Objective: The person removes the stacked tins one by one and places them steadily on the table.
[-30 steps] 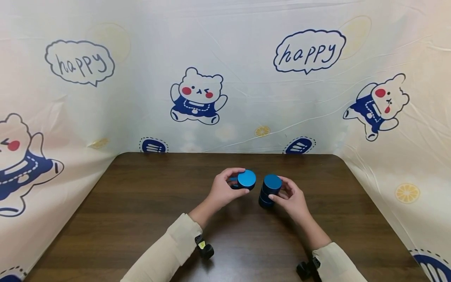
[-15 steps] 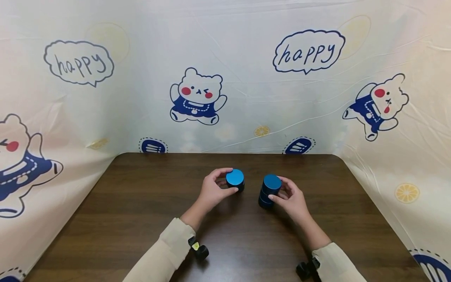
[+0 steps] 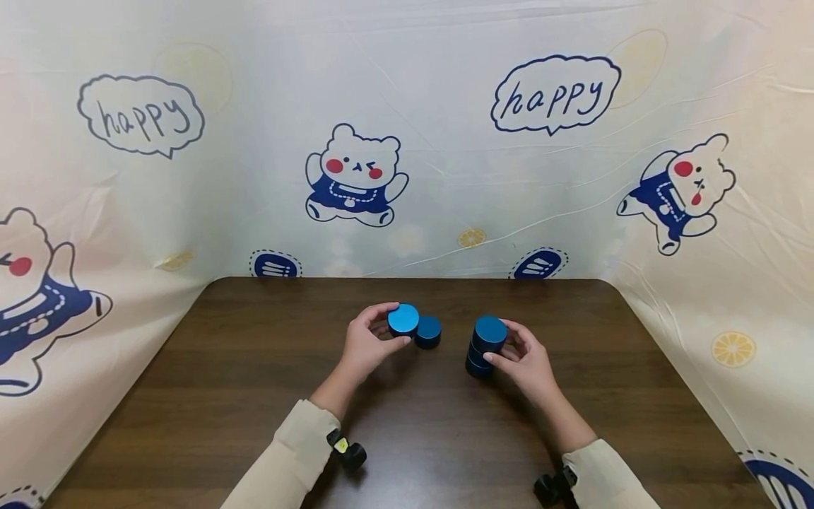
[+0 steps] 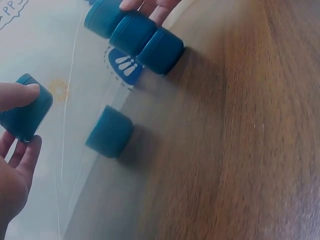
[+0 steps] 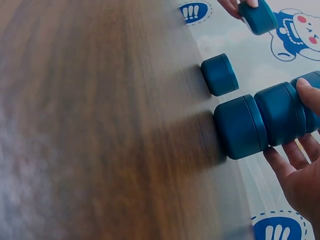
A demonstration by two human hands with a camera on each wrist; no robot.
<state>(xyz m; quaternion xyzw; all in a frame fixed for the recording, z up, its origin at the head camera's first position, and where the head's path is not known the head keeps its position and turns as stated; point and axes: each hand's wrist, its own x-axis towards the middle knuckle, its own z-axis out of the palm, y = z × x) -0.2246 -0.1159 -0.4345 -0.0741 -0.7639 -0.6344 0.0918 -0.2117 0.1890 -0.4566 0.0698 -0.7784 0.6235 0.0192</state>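
The left hand point(image 3: 364, 345) holds one small round blue metal puck point(image 3: 403, 319) between the thumb and the fingertips, so its grip is closed around the puck's rim. The puck is lifted a little above the dark brown wooden desk point(image 3: 254, 367) and does not touch it. Holding it only by the rim leaves the flat faces free, which I think makes it easy to put down flat.

Just beside this puck, on its right, a second blue round puck point(image 3: 429, 331) lies flat on the desk by itself. No hand touches it, and in the left wrist view there is a clear gap between the two.

The right hand point(image 3: 524, 360) is at the stack of three blue pucks point(image 3: 486, 346), which stands upright on the desk, well apart from the single puck. Its fingers curl around the side of the stack and the thumb lies against the upper puck, so the grip is closed on the stack. This probably keeps the pile from falling, because it leans slightly.

Behind the desk hangs a pale cloth with cartoon bears point(image 3: 356, 177) and the word "happy".
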